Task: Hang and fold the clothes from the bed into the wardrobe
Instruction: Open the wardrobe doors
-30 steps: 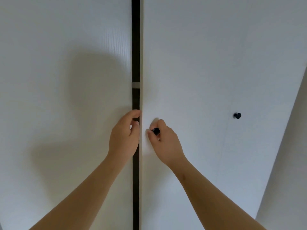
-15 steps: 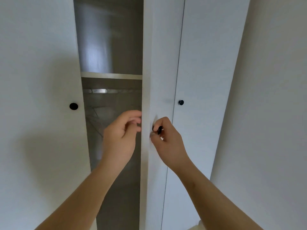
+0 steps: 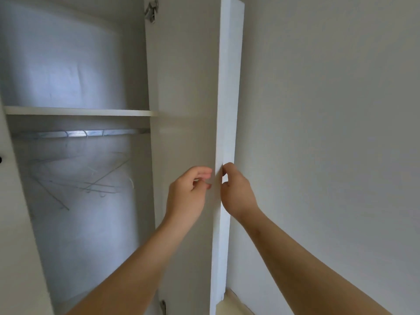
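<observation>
The white wardrobe stands open. Its right door [image 3: 186, 87] is swung out toward me, so I see its inner face and narrow edge. My right hand [image 3: 236, 192] is on the door's outer side at mid-height, fingers curled where the knob sits; the knob is hidden behind the edge. My left hand [image 3: 188, 194] hovers at the door's inner face with curled fingers and holds nothing. Inside, a metal rail [image 3: 79, 133] carries several thin wire hangers [image 3: 91, 178] under a shelf [image 3: 79, 111]. No clothes or bed are in view.
The left door [image 3: 13, 223] runs along the left border of the view. A plain white wall [image 3: 329, 133] fills the right side, close beside the swung door. A hinge [image 3: 151, 10] shows at the door's top.
The right door swung from nearly closed to wide open, pulled by my right hand on its knob. My left hand came off the door's edge. The inside with rail and hangers came into view.
</observation>
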Available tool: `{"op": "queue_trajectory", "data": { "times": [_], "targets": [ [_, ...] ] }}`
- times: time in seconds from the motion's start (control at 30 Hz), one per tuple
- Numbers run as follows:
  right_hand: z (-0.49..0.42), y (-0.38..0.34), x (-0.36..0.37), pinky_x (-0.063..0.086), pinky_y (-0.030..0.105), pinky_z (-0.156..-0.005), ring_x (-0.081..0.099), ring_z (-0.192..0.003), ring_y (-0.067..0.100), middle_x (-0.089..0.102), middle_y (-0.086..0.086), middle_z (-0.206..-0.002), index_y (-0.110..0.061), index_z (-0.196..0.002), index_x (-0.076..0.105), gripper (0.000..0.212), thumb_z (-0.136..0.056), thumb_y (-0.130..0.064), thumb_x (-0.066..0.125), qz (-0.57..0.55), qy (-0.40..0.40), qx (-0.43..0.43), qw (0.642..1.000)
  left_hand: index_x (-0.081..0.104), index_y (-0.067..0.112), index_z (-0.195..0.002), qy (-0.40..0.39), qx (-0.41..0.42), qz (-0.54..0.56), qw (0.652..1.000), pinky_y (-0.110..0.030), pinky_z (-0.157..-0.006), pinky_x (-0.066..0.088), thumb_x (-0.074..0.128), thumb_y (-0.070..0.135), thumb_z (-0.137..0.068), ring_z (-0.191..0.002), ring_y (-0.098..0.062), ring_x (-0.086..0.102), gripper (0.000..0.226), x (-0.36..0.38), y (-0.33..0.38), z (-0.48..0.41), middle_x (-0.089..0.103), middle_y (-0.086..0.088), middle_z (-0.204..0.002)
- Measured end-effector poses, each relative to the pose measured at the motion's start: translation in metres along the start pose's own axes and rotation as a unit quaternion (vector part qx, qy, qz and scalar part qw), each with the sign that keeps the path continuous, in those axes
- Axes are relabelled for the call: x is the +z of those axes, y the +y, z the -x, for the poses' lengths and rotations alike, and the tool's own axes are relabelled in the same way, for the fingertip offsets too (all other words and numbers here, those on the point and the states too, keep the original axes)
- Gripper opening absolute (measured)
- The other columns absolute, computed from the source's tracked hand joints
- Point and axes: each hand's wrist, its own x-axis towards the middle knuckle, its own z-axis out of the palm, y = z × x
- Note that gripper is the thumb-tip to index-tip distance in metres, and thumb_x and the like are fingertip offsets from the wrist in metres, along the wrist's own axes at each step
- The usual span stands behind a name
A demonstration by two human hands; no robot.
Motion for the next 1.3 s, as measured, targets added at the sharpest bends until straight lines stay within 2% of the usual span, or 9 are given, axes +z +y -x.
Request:
{"op": "queue_trajectory", "data": {
  "times": [0.3, 0.5, 0.63, 0.73, 0.83, 0.93, 1.07, 1.17, 1.3],
  "targets": [
    [0.005, 0.019, -0.024, 0.038, 0.027, -0.073, 0.051, -0.092, 0.018, 0.044, 0.003, -0.128, -0.016, -0.133, 0.036, 0.049, -0.086, -0.004, 0.037, 0.008, 0.02, 0.069, 0.997, 0.051, 0.048, -0.091, -0.017, -0.014, 0.018, 1.0, -0.028, -0.061, 0.049, 0.042, 0.002, -0.091, -0.068, 0.003, 0.064, 0.048, 0.024, -0.004, -0.004, 0.063, 0.017, -0.093],
    [0.006, 0.011, -0.005, 0.048, 0.03, -0.074, 0.047, -0.062, 0.002, 0.008, -0.001, -0.148, -0.02, -0.114, 0.047, 0.027, -0.088, -0.013, 0.049, -0.014, 0.066, 0.078, 0.995, 0.052, 0.045, -0.09, 0.004, -0.022, -0.002, 1.0, -0.022, -0.061, 0.047, 0.045, -0.001, -0.089, -0.074, -0.004, 0.065, 0.047, -0.005, -0.015, -0.008, 0.062, 0.013, -0.091],
    [-0.003, -0.009, 0.027, 0.04, 0.022, -0.073, 0.049, -0.081, 0.003, 0.019, -0.005, -0.145, -0.02, -0.106, 0.05, 0.022, -0.088, -0.009, 0.049, -0.056, 0.158, -0.004, 0.986, 0.056, 0.04, -0.087, 0.043, -0.023, -0.037, 0.998, -0.031, -0.072, 0.049, 0.049, 0.0, -0.087, -0.085, -0.019, 0.064, 0.041, -0.045, -0.03, -0.017, 0.063, 0.014, -0.088],
    [-0.014, -0.031, 0.065, 0.035, 0.014, -0.075, 0.049, -0.092, -0.004, 0.033, -0.012, -0.125, -0.02, -0.101, 0.051, 0.019, -0.087, -0.007, 0.049, -0.096, 0.09, -0.062, 0.989, 0.058, 0.042, -0.085, 0.079, -0.021, -0.076, 0.994, -0.031, -0.072, 0.05, 0.053, 0.004, -0.088, -0.084, -0.016, 0.066, 0.038, -0.084, -0.043, -0.022, 0.064, 0.019, -0.086],
    [-0.023, -0.053, 0.109, 0.033, 0.005, -0.065, 0.048, -0.076, -0.008, 0.037, -0.01, -0.112, -0.015, -0.102, 0.052, 0.019, -0.086, -0.004, 0.049, -0.121, 0.017, -0.073, 0.99, 0.056, 0.043, -0.081, 0.122, -0.022, -0.112, 0.986, -0.024, -0.059, 0.048, 0.053, 0.006, -0.089, -0.079, -0.012, 0.066, 0.038, -0.127, -0.054, -0.03, 0.064, 0.024, -0.08],
    [-0.033, -0.074, 0.155, 0.033, 0.0, -0.061, 0.046, -0.064, -0.002, 0.039, -0.01, -0.105, -0.02, -0.095, 0.05, 0.018, -0.086, -0.004, 0.05, -0.137, -0.027, -0.08, 0.987, 0.055, 0.04, -0.085, 0.168, -0.011, -0.176, 0.97, -0.028, -0.066, 0.046, 0.053, 0.008, -0.089, -0.08, -0.014, 0.065, 0.032, -0.174, -0.064, -0.038, 0.062, 0.02, -0.084],
    [-0.045, -0.109, 0.216, 0.034, 0.004, -0.06, 0.046, -0.061, -0.001, 0.037, -0.019, -0.09, -0.027, -0.088, 0.049, 0.021, -0.086, -0.007, 0.051, -0.156, -0.071, -0.084, 0.982, 0.059, 0.028, -0.109, 0.254, 0.005, -0.327, 0.91, -0.026, -0.066, 0.04, 0.056, 0.013, -0.086, -0.075, -0.003, 0.055, 0.028, -0.244, -0.078, -0.045, 0.052, 0.014, -0.108],
    [-0.053, -0.138, 0.256, 0.035, 0.0, -0.057, 0.048, -0.06, -0.005, 0.037, -0.019, -0.09, -0.028, -0.09, 0.05, 0.019, -0.087, -0.01, 0.052, -0.174, -0.11, -0.091, 0.974, 0.056, 0.021, -0.116, 0.307, 0.005, -0.413, 0.858, -0.029, -0.065, 0.039, 0.057, 0.015, -0.085, -0.094, -0.019, 0.057, 0.032, -0.299, -0.086, -0.056, 0.045, 0.001, -0.123],
    [-0.063, -0.169, 0.301, 0.034, -0.002, -0.058, 0.045, -0.066, -0.001, 0.035, -0.017, -0.087, -0.028, -0.092, 0.049, 0.018, -0.087, -0.011, 0.051, -0.175, -0.123, -0.101, 0.972, 0.05, 0.018, -0.124, 0.273, -0.03, -0.463, 0.842, -0.031, -0.067, 0.039, 0.057, 0.016, -0.086, -0.101, -0.027, 0.054, 0.039, -0.351, -0.097, -0.076, 0.04, -0.005, -0.128]
  ]
}}
